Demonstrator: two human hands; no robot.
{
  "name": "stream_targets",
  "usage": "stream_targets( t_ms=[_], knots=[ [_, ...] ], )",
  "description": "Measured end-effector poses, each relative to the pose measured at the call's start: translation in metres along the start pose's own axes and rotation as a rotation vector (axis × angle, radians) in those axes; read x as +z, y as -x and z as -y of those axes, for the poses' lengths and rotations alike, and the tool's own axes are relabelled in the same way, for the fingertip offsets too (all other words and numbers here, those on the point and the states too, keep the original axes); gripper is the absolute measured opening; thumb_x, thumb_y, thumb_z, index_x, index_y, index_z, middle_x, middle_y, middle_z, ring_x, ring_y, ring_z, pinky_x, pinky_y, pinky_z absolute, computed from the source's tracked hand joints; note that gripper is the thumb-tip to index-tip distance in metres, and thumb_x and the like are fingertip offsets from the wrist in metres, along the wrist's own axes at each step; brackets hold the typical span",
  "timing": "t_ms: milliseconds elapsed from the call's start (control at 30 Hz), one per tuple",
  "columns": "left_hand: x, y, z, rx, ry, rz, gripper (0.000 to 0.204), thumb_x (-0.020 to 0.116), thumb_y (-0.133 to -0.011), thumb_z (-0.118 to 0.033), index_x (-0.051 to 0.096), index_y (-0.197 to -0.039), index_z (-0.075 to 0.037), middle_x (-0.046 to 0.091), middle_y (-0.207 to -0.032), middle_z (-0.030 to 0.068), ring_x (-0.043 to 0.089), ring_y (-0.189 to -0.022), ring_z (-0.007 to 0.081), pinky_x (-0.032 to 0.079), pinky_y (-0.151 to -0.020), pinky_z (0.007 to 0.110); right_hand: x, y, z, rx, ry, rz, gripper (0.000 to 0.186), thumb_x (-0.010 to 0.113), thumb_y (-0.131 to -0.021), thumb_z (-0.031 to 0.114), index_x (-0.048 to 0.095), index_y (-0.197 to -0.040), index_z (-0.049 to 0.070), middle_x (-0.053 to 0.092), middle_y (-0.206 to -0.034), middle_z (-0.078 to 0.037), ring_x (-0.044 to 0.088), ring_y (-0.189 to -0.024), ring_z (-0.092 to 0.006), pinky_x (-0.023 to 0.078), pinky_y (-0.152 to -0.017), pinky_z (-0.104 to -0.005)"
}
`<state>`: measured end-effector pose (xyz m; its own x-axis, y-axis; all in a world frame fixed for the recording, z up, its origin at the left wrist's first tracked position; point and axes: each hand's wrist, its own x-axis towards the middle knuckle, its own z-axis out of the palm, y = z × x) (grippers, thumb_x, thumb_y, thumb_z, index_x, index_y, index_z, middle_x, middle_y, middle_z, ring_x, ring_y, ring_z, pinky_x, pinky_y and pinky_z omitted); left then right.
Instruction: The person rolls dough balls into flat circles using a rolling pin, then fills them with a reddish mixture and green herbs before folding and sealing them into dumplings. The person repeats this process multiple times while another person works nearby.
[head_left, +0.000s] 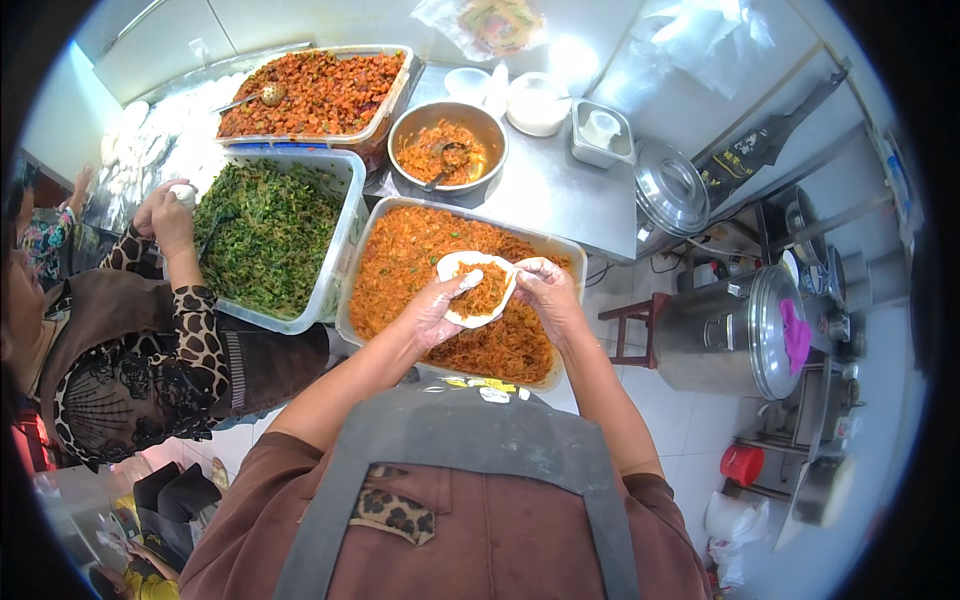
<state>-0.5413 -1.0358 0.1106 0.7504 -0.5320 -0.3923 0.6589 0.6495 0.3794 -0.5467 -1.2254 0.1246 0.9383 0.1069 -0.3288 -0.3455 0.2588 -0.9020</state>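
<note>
A round dough wrapper [470, 320] lies across my left hand [434, 314], its middle covered with orange shredded filling [484, 292]. The left thumb rests over the wrapper's near-left side, and the fingers beneath it are mostly hidden. At the wrapper's right edge, my right hand [548, 296] pinches the dough between thumb and fingers. White flour dusts both hands. They are above a large clear tub [348, 300] holding more of the same shredded filling [400, 245].
Left of me, a co-worker's hands [168, 215] hold dough beside a tub of chopped greens [265, 235]. Behind stand a tub of red diced filling [315, 92] and a metal bowl [498, 165] with a ladle. A large steel pot [705, 335] stands at right near a red stool [640, 325].
</note>
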Motion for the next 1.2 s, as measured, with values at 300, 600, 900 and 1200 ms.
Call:
stream_targets(
  t_ms=[300,600,900,1200],
  knots=[
    [0.001,0.005,-0.002,0.034,-0.264,-0.012,0.03,0.049,-0.089,-0.012,0.045,-0.117,-0.002,0.057,-0.108,0.0113,0.06,-0.096,0.0216,0.054,-0.075,0.04,0.003,-0.013,0.014,0.269,-0.004,0.145,0.014,0.056,-0.085,0.009,0.059,-0.097,0.001,0.061,-0.087,-0.004,0.058,-0.074,-0.0089,0.047,-0.067,-0.0219],
    [-0.008,0.004,-0.006,-0.008,-0.363,-0.101,0.025,0.049,-0.087,-0.004,0.049,-0.111,0.002,0.059,-0.101,0.0117,0.061,-0.087,0.0183,0.054,-0.072,0.031,0.013,-0.013,0.004,0.123,0.237,0.072,0.013,0.055,-0.085,0.009,0.06,-0.094,0.0,0.059,-0.079,-0.002,0.053,-0.064,-0.0068,0.046,-0.06,-0.0204],
    [-0.014,0.001,-0.01,-0.055,-0.394,0.005,0.025,0.05,-0.089,-0.009,0.05,-0.112,0.001,0.061,-0.102,0.0104,0.062,-0.089,0.0172,0.053,-0.074,0.03,0.017,-0.016,0.013,0.104,0.4,0.152,0.014,0.055,-0.083,0.006,0.06,-0.095,-0.001,0.059,-0.076,-0.003,0.053,-0.063,-0.0072,0.046,-0.061,-0.0213],
    [-0.019,0.003,-0.009,-0.165,-0.572,0.016,0.028,0.046,-0.087,-0.003,0.05,-0.114,0.0,0.059,-0.107,0.0108,0.058,-0.097,0.0178,0.05,-0.078,0.031,0.016,-0.016,0.003,0.195,0.332,0.248,0.019,0.055,-0.084,0.006,0.06,-0.1,-0.002,0.06,-0.08,-0.003,0.053,-0.065,-0.0075,0.046,-0.062,-0.022]
  ],
)
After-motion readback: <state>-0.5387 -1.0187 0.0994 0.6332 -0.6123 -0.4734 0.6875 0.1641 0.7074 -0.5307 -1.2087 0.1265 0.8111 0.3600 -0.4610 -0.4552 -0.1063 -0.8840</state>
